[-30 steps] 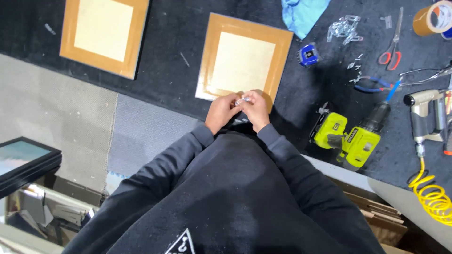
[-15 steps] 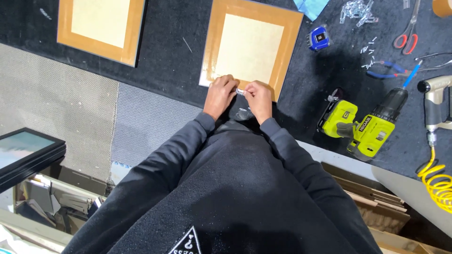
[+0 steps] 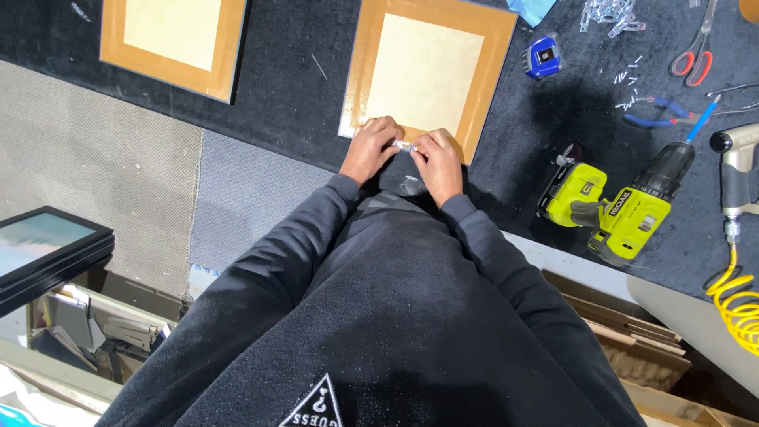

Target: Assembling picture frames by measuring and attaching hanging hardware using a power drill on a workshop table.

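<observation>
I'm pinching a small metal hanger clip (image 3: 405, 146) between my left hand (image 3: 370, 149) and right hand (image 3: 437, 162), at the near edge of the picture frame (image 3: 427, 75) lying face-down near the desk's (image 3: 300, 87) front edge (still positioning, I'd judge). Next it needs fixing squarely.

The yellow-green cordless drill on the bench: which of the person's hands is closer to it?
Right. The right hand rests on the frame's lower edge, just left of the drill; the left hand lies farther left, beyond the right.
</observation>
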